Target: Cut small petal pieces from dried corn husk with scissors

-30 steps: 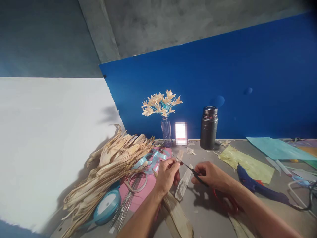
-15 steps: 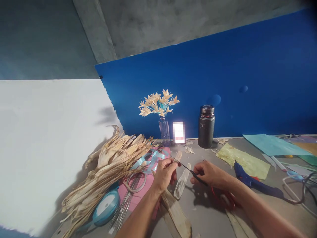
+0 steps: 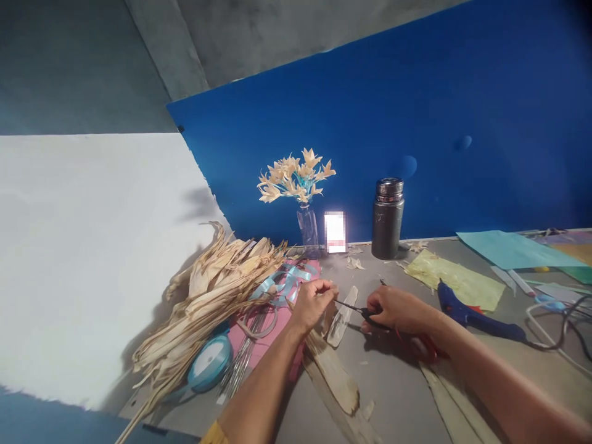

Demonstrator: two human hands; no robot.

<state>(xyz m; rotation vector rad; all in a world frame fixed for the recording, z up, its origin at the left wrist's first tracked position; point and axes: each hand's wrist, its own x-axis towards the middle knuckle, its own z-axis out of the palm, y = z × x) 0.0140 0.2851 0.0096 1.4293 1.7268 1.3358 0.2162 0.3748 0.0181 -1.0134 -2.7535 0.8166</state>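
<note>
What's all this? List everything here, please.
Husk bundle: one, tan, left
Flowers: several, cream, in clear vase
Blurred rectangle: one, white, beside vase
Flask: one, dark, back
Sheets: several, mixed colours, both sides
Ribbon roll: one, blue, left
Wires: many, silvery, beside roll
Glue gun: one, blue, right
Loose husks: several, pale, centre
Scissors: one, dark, centre
Board: one, blue, behind
Wall: one, white, left
Table: one, grey, beneath
Left hand: one, bare, at scissors' blade
Right hand: one, bare, holding scissors

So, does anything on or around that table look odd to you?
The bright rectangle beside the clear vase is pixelated, so its contents can't be read. Loose pale scraps litter the grey table near the dark bottle, looking untidy.
</note>
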